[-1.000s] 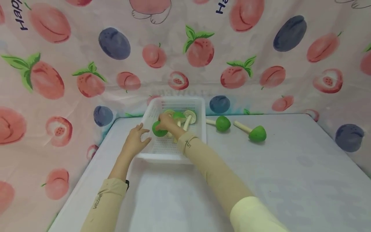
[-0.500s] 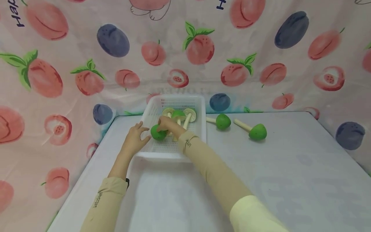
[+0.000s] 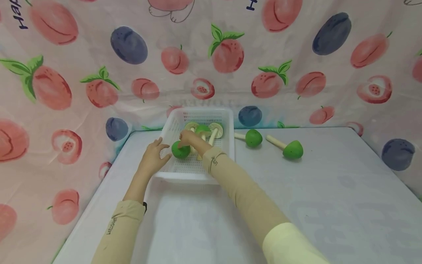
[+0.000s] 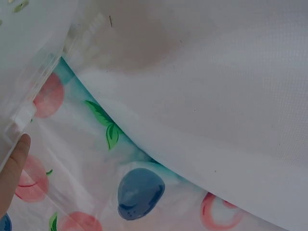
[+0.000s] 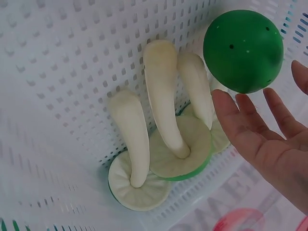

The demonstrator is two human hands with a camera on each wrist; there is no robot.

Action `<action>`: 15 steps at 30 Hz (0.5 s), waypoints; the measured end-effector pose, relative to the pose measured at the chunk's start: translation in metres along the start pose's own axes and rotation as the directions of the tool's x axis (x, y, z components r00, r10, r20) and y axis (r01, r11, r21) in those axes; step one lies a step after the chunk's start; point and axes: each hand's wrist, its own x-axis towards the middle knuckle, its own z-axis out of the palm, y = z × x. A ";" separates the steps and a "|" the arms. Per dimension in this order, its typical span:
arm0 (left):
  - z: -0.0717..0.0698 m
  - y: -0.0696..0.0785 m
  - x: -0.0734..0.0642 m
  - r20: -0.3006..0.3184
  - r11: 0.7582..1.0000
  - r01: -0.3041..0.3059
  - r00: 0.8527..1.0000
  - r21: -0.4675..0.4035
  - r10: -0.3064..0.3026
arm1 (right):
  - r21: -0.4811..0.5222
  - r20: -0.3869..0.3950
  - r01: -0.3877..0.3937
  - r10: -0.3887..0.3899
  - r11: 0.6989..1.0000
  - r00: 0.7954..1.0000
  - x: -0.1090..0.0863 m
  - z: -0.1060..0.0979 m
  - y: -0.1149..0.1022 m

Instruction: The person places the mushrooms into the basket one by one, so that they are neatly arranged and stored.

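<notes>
Inside a white perforated plastic basket (image 3: pixel 197 178) lie several toy mushrooms with green caps and cream stems. My right hand (image 3: pixel 191 139) is in the basket, beside the nearest mushroom's green cap (image 3: pixel 181 150). In the right wrist view, the right hand's extended fingertips reach the lower edge of that round cap (image 5: pixel 243 50), while the thumb stands apart from it. Three other mushrooms (image 5: pixel 180 144) lie cap-down with their pale stems leaning up. My left hand (image 3: pixel 154 156), fingers spread, is at the basket's left rim; a fingertip shows by that rim in the left wrist view.
Two more green mushrooms rest on the white table (image 3: pixel 329 190), right of the basket: one mushroom (image 3: pixel 253 138) beside its wall, another mushroom (image 3: pixel 292 149) farther right. A fruit-printed cloth (image 3: pixel 296 44) hangs behind the table and along its left.
The nearest green mushroom cap has shifted slightly toward me in the basket, and my right fingers have eased off it. My left hand stays by the rim.
</notes>
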 end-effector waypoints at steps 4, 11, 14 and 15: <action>-0.002 0.001 0.001 -0.005 1.000 -0.005 1.000 0.002 0.005 | -0.027 -0.047 0.045 -0.046 0.999 0.998 0.041 0.009 0.014; -0.002 0.002 0.000 0.006 1.000 0.006 1.000 -0.005 -0.006 | -0.073 -0.078 0.053 -0.059 0.996 0.995 0.083 0.017 0.026; -0.001 0.001 0.000 0.007 1.000 0.010 1.000 -0.005 -0.010 | -0.114 -0.077 0.055 -0.064 0.992 0.995 0.091 0.016 0.028; -0.001 0.001 0.000 0.007 1.000 0.010 1.000 -0.003 -0.010 | -0.128 -0.075 0.067 -0.077 0.990 0.994 0.093 0.015 0.030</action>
